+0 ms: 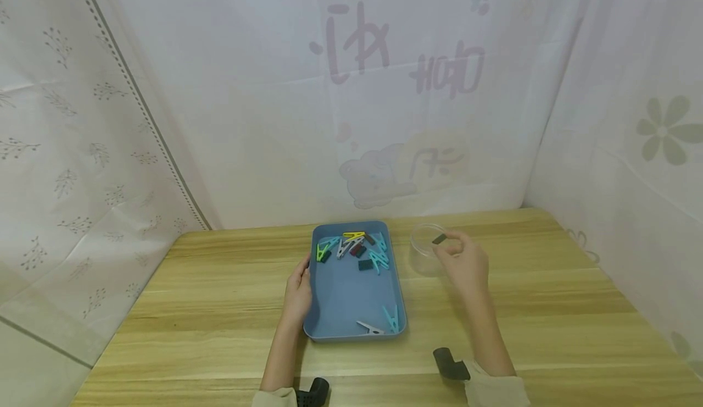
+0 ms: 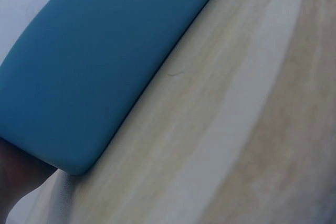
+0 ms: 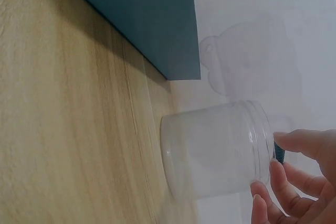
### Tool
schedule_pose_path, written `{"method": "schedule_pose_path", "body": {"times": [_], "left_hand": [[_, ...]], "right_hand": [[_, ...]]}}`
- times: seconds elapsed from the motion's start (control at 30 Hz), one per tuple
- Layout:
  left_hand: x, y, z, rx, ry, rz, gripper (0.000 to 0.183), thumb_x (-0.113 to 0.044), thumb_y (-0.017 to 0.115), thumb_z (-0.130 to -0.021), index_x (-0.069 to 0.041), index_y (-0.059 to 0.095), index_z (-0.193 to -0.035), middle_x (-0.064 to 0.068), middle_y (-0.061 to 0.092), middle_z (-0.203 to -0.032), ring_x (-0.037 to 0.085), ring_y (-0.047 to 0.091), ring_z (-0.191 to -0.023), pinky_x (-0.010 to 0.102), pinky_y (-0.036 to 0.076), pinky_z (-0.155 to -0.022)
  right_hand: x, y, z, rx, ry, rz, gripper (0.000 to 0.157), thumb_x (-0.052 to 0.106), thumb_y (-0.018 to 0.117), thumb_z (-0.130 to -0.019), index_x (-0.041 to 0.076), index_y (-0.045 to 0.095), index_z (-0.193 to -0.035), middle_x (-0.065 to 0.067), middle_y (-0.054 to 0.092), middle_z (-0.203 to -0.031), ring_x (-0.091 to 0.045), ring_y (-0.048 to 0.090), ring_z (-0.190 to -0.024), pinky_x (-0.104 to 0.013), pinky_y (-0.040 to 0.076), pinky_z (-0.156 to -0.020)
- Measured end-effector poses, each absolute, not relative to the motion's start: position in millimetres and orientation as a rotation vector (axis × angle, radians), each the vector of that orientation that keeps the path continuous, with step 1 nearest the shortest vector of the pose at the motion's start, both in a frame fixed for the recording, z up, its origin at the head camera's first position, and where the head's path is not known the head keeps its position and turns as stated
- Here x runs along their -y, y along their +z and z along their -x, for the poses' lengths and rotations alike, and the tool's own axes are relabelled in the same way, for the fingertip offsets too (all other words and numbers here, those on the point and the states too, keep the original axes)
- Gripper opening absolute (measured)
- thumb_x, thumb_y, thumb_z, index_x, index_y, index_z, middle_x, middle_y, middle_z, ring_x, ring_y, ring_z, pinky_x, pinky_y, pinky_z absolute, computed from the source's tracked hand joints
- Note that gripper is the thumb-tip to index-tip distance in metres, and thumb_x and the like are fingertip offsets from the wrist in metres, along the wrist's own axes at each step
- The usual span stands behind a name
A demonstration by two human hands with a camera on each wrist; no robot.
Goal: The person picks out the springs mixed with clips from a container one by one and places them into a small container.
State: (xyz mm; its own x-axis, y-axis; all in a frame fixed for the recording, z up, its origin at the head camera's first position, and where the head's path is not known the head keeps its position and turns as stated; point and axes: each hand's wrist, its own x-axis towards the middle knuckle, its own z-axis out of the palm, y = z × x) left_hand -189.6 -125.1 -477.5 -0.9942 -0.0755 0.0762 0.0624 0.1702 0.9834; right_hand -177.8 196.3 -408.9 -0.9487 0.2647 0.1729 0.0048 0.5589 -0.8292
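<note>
My right hand (image 1: pixel 465 265) pinches a small dark green ribbed piece (image 3: pixel 279 153) between thumb and fingertips. It holds the piece right at the mouth of a clear plastic jar (image 3: pixel 210 150), which stands upright on the table to the right of the tray. My left hand (image 1: pixel 298 293) grips the left side of a blue tray (image 1: pixel 351 303); in the left wrist view only a bit of that hand shows. Inside the tray lie several clothespins: light blue ones (image 1: pixel 378 259), a yellow one (image 1: pixel 354 235), a green one (image 1: pixel 321 252) and grey ones (image 1: pixel 370 329). Small dark ribbed pieces (image 1: pixel 365 265) lie among them.
The wooden table (image 1: pixel 219 309) runs under the tray and jar. A white printed curtain (image 1: pixel 263 120) hangs behind the far edge and along both sides. Black wrist mounts (image 1: pixel 450 365) sit at both sleeves.
</note>
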Motion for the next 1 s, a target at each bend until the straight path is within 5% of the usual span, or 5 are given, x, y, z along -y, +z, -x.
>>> {"method": "schedule_pose_path", "body": {"times": [0.7,1.0], "left_hand": [[124.6,-478.2,190.6,2.320,-1.935,-0.019,0.047,-0.001,0.031,-0.113,0.010,0.036,-0.158,0.031,0.036,-0.165,0.047,0.026,-0.157,0.061,0.023,-0.129],[124.4,-478.0,189.5,2.326,-1.926,-0.022,0.047,-0.001,0.031,-0.113,0.011,0.036,-0.158,0.031,0.035,-0.165,0.048,0.025,-0.157,0.061,0.022,-0.129]], "right_hand": [[-198.4,-413.1,179.2,2.533,1.390,0.269,0.052,0.022,0.068,-0.102,-0.010,0.056,-0.141,-0.037,0.070,-0.119,-0.048,0.075,-0.098,-0.023,0.061,-0.064],[-197.6,-413.0,178.8,2.539,1.393,0.292,0.053,0.024,0.068,-0.103,-0.008,0.055,-0.143,-0.036,0.070,-0.122,-0.049,0.073,-0.103,-0.034,0.065,-0.072]]}}
